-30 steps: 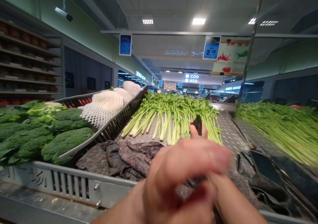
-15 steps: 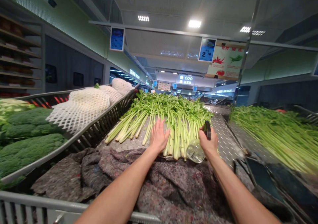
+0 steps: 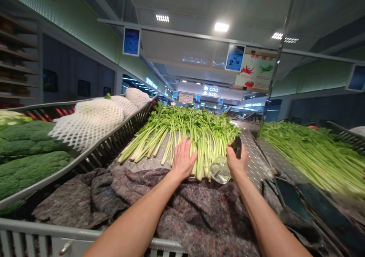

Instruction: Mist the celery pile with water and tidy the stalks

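Stalks of celery [image 3: 199, 126] lie spread on a metal tread-plate shelf [image 3: 154, 165], leaves toward the back and pale cut ends toward me. My left hand [image 3: 183, 159] rests over the stalks near their cut ends, palm down and fingers extended. At the right end of the row, my right hand [image 3: 238, 164] is wrapped round the neck of a spray bottle [image 3: 219, 172]. The bottle has a clear round body, tilted toward the left, and a black head. A crumpled grey-brown felt blanket [image 3: 205, 211] lies under my forearms.
Broccoli [image 3: 31, 167] and several foam-netted items [image 3: 88, 116] fill black crates on the left. A mirror [image 3: 308, 146] at the right reflects the celery. A dark flat device [image 3: 293, 198] lies near the right edge. Price cards [image 3: 235, 57] hang overhead.
The whole view has shifted slightly to the right. My left hand has moved a little rightward over the stalks; my right hand still grips the spray bottle.
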The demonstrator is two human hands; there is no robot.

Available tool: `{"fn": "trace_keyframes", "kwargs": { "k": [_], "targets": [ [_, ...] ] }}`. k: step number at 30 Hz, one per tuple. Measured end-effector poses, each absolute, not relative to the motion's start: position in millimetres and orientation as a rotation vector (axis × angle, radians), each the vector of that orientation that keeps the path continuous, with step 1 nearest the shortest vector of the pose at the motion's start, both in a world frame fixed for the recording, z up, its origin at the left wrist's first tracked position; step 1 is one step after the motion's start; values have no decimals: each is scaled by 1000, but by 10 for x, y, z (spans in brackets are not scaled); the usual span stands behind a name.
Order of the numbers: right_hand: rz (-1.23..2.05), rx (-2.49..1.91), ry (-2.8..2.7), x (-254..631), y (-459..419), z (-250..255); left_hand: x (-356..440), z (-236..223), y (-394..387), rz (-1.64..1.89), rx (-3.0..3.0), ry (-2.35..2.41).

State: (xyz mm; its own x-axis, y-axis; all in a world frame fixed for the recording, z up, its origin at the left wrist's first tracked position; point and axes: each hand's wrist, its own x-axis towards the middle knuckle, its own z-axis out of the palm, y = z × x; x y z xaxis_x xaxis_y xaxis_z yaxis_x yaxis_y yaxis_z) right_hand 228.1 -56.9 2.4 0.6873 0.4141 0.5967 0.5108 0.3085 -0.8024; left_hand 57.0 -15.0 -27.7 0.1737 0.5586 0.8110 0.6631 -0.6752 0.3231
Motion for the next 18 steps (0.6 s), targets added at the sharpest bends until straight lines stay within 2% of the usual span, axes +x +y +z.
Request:
{"fn": "trace_keyframes", "kwargs": {
  "k": [10, 14, 18],
  "targets": [
    [-89, -1224, -1036, 2089, -793, 75, 500, -275, -153, -1564, -2277, -1310],
    [41, -1248, -1070, 2222, -993, 47, 493, -283, -131, -1568, -2286, -1354],
    [-15, -1346, -1097, 2359, -1160, -84, 565, -245, -259, -1599, -2342, -1276]
  ]
}}
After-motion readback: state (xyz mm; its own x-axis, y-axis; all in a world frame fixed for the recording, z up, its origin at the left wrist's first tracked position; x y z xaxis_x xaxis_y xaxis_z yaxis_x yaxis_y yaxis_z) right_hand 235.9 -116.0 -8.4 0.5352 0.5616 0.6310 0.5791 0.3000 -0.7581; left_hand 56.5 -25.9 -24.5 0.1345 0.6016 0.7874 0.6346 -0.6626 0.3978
